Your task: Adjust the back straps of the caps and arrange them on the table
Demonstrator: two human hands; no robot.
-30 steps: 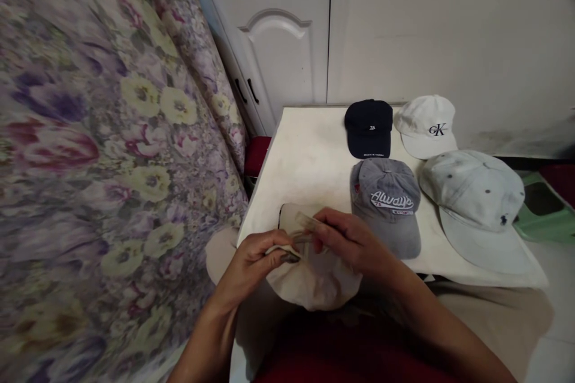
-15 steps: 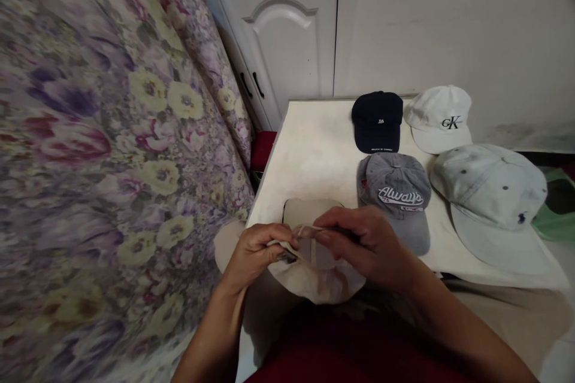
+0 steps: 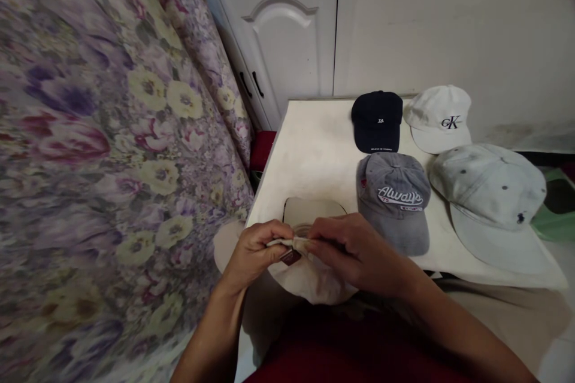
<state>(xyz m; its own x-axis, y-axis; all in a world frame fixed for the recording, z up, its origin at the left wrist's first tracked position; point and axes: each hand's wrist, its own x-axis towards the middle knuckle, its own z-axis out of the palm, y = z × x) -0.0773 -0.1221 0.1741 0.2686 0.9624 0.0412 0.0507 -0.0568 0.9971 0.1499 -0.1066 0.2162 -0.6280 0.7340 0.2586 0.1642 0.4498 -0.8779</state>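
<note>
A beige cap (image 3: pixel 309 278) lies upside down at the near edge of the white table (image 3: pixel 314 143), its brim pointing away from me. My left hand (image 3: pixel 251 251) pinches the cap's back strap from the left. My right hand (image 3: pixel 354 248) pinches the same strap from the right, fingers closed. The two hands meet over the cap's back opening.
Several other caps sit on the table: a navy cap (image 3: pixel 377 119), a white cap (image 3: pixel 442 116), a grey "Always" cap (image 3: pixel 395 197) and a pale denim cap (image 3: pixel 492 191). A floral fabric (image 3: pixel 103 149) rises at left. A white cabinet door (image 3: pixel 283 36) stands behind.
My hands have drawn closer together over the strap, and the loose strap end that stood up a second ago is now pressed down between my fingers. The view shifted slightly left.
</note>
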